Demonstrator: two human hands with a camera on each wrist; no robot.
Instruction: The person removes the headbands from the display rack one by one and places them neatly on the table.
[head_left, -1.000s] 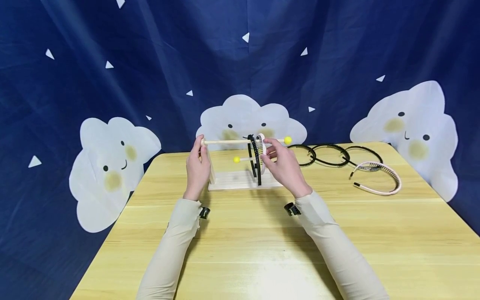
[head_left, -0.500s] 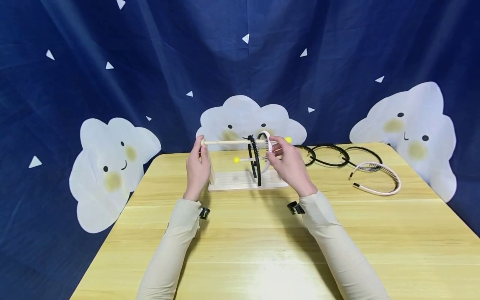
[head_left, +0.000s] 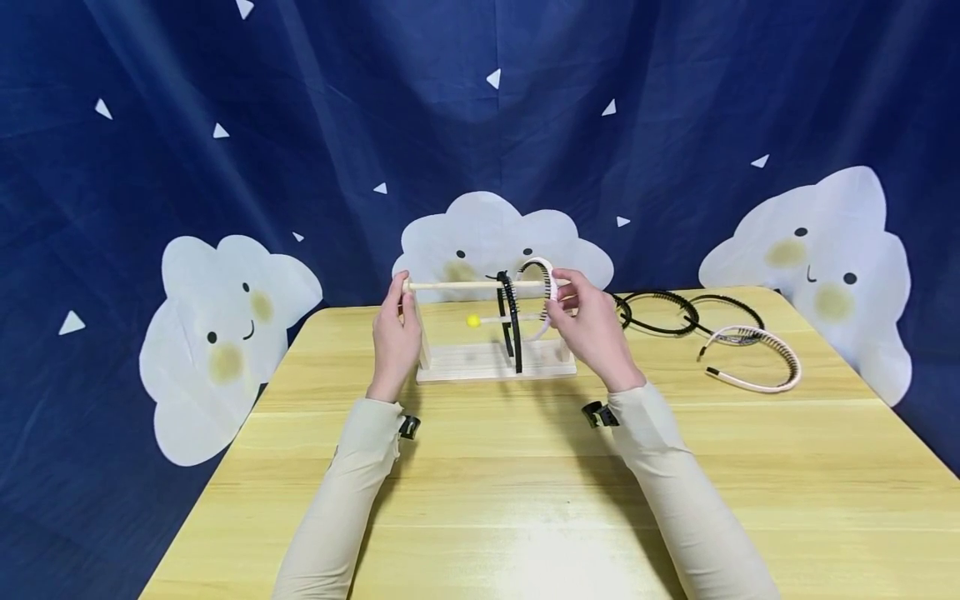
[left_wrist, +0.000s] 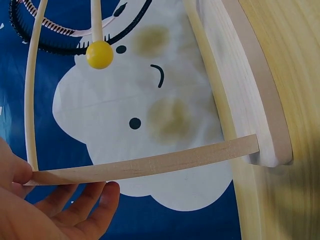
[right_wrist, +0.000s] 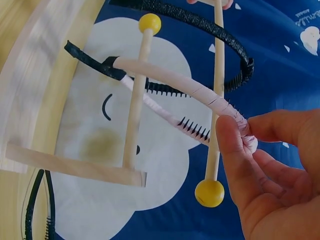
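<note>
A wooden rack stands on the table, its pale base (head_left: 480, 362) flat and its upper rod (head_left: 457, 286) horizontal. My left hand (head_left: 397, 337) grips the top of the left upright (left_wrist: 150, 164), thumb and fingers on either side. Black headbands (head_left: 514, 333) hang on the rods near the middle. Between thumb and forefinger my right hand (head_left: 594, 329) pinches a pale pink toothed headband (right_wrist: 175, 80) that loops around the upper rod, close to its yellow end ball (right_wrist: 209, 193). Another yellow ball (head_left: 473, 320) tips the lower rod.
Several black headbands (head_left: 660, 312) lie overlapping at the table's back right. In front of them lies another pale pink headband (head_left: 787, 358) with black tips. A blue curtain (head_left: 480, 100) with cloud shapes hangs behind the wooden table (head_left: 480, 467).
My right hand has moved rightward along the upper rod with the pink headband, away from the black ones. The rack's base shows more at its right end. My left hand has stayed put.
</note>
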